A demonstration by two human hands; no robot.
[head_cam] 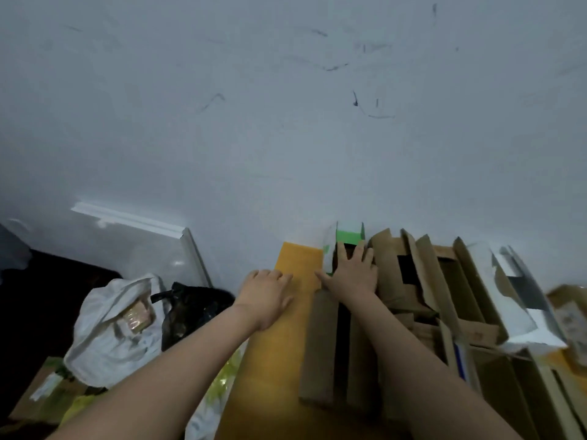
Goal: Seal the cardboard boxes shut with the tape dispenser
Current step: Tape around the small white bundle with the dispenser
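Note:
Both arms reach forward toward the wall. My left hand (265, 295) lies flat, fingers straight, on a long yellow-orange cardboard box (270, 360). Beside it my right hand (352, 269) rests with spread fingers on the open top of a small green-and-white box (349, 238) at the wall. Under my right forearm stands a narrow brown cardboard box (320, 347) with its flaps open and a dark gap down the middle. No tape dispenser shows in the frame.
Several open brown and white cardboard boxes (444, 281) crowd the right side. On the left lie a white bag (108, 325), a black plastic bag (190, 309) and a flat brown box (47, 395). A white panel (178, 249) leans on the scribbled wall.

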